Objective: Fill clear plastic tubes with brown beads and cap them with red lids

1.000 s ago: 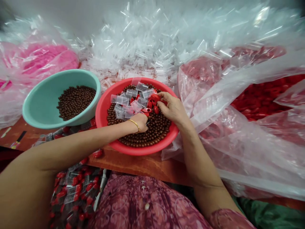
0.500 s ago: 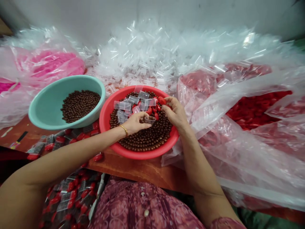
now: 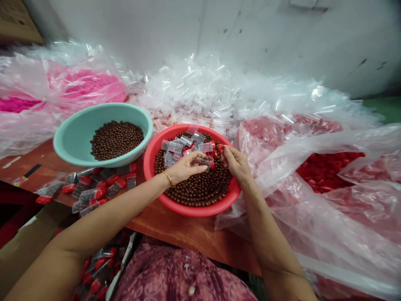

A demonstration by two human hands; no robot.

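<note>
A red basin [image 3: 192, 212] holds brown beads [image 3: 200, 188], with clear plastic containers [image 3: 175, 146] and red caps lying on them. Over the beads, my left hand [image 3: 187, 166] is closed on a clear container [image 3: 205, 161] with some brown beads inside. My right hand [image 3: 235, 162], at the basin's right rim, pinches a red cap [image 3: 220, 148] between thumb and fingers. The container and the cap are apart.
A teal basin [image 3: 73, 131] of brown beads stands at left. Capped containers [image 3: 90, 193] lie before it, more in a box below. Loose clear containers [image 3: 206, 92] are heaped behind. Plastic bags hold pink pieces [image 3: 90, 85] and red caps [image 3: 326, 167].
The camera view has shifted, so the basins appear lower and further right. My left hand has tilted the container. My right hand still holds the red cap, now turned differently.
</note>
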